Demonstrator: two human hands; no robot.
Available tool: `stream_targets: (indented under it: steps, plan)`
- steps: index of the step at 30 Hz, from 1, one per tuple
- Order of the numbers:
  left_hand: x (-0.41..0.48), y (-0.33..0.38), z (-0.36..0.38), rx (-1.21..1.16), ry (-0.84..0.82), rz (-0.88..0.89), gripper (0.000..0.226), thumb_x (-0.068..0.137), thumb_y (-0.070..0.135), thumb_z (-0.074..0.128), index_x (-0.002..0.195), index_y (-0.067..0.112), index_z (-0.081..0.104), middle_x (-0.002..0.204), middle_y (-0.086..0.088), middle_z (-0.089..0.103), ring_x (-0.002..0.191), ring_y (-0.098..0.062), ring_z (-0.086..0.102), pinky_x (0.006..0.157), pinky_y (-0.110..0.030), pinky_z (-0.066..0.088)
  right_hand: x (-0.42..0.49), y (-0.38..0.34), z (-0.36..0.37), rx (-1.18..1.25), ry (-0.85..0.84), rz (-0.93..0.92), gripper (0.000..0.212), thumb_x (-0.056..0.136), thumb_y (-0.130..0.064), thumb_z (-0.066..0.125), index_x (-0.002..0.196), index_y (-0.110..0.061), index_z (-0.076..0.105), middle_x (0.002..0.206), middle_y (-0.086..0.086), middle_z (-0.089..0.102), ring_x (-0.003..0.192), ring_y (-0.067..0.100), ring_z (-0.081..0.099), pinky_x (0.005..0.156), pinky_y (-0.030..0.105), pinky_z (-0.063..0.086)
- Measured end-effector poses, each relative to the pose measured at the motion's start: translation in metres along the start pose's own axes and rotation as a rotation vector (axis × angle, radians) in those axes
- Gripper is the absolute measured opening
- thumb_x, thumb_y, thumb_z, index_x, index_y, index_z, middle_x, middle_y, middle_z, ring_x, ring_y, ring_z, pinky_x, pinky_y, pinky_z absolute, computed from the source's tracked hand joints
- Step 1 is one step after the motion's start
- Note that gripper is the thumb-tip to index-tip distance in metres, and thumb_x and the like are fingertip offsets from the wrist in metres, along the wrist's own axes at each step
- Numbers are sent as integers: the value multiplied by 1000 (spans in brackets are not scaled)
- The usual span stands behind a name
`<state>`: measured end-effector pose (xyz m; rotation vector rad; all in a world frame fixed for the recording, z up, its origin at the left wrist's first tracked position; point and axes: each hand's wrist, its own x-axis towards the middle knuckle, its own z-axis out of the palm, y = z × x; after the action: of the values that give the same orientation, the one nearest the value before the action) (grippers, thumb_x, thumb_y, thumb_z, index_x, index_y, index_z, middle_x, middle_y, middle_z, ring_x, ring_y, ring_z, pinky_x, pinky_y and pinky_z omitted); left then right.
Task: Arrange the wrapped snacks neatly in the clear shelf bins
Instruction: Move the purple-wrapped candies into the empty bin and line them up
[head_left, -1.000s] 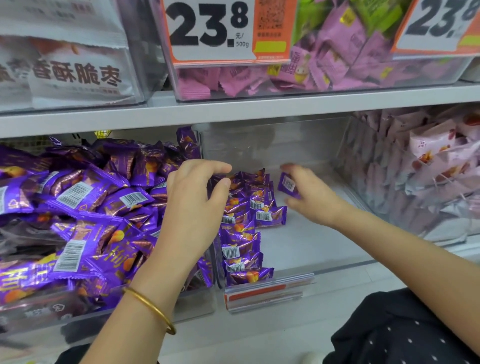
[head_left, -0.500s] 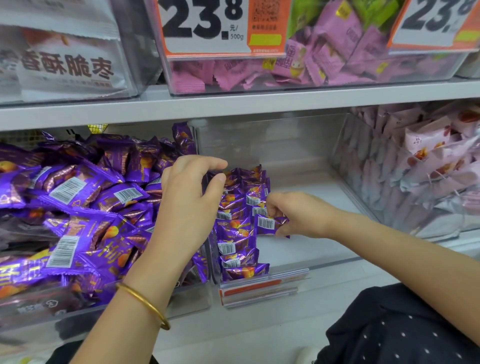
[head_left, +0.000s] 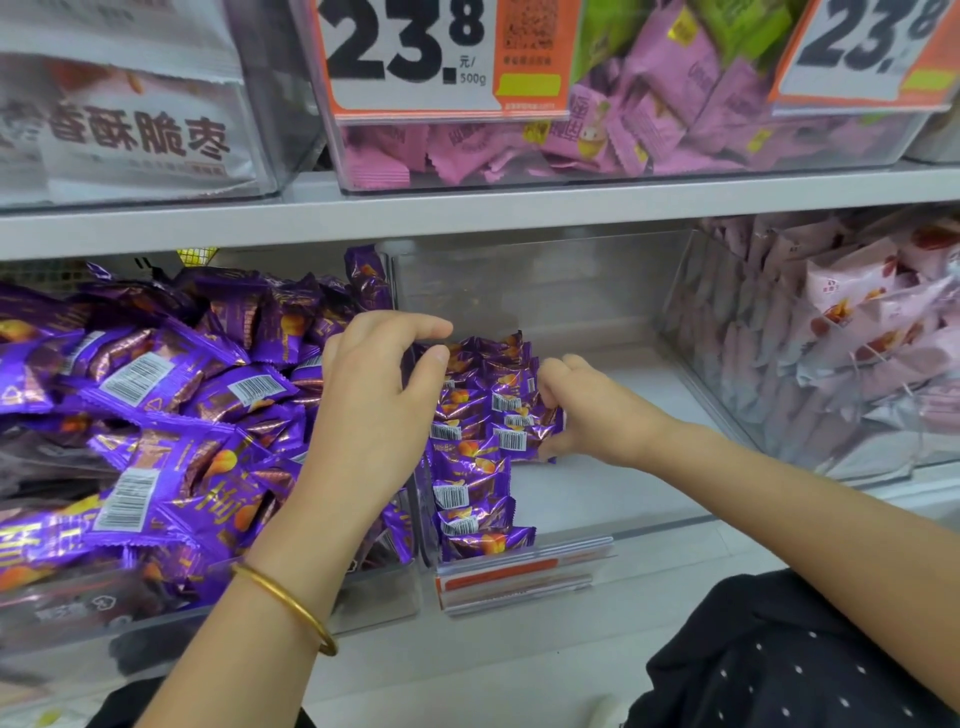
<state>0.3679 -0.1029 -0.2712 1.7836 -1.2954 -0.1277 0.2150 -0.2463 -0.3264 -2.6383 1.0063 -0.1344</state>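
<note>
The middle clear bin (head_left: 613, 499), partly filled. Your right hand (head_left: 597, 410) is curled round a purple wrapped snack (head_left: 524, 439), thumb below and fingers above, holding it at the near end of a short second row. That row lies just beside the first row (head_left: 467, 499), which runs back from the front wall along the bin's left side. Your left hand (head_left: 379, 410) hovers over the divider (head_left: 422, 525), fingers loosely curled (no packet shows in it). Done: one row and a few packets of the next. Left, as a judgement: most of the bin floor is bare, and the left bin (head_left: 374, 592) holds a loose heap (head_left: 156, 415) not yet ordered.
</note>
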Motion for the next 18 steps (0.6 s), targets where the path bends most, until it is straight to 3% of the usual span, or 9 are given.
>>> stream_targets:
  steps: [4,7,11,14,18]
  plan:
    - [0,0,0,-4,1,5,23,91,15,52,108,24,64,111,7,53,115,-17,44,98,-44,39,-4,3,-3,118,-22,163,63,67,-34,82,100,-14,33,99,5,46,85,22,50,65,29,38]
    - [0,0,0,-3,-4,-3,23,92,16,51,109,24,63,111,8,52,115,-18,44,98,-44,39,-2,0,2,233,-66,177,59,71,-29,81,101,-12,32,99,6,55,75,16,53,54,24,40]
    - [0,1,0,-6,8,11,22,92,15,51,108,23,64,108,9,51,113,-15,46,99,-45,38,1,-1,5,181,-75,111,51,75,-25,78,97,-15,33,105,5,56,91,25,56,68,31,44]
    - [0,1,0,-8,3,-1,23,92,16,51,109,24,63,110,9,52,114,-16,45,99,-45,38,0,2,4,156,-59,115,48,77,-23,76,98,-15,33,105,2,53,95,24,55,71,30,43]
    - [0,1,0,-4,0,-4,23,92,16,51,109,24,63,111,8,52,115,-17,45,99,-44,38,1,0,5,127,-56,101,48,79,-22,74,108,-8,39,111,11,59,94,26,56,71,30,42]
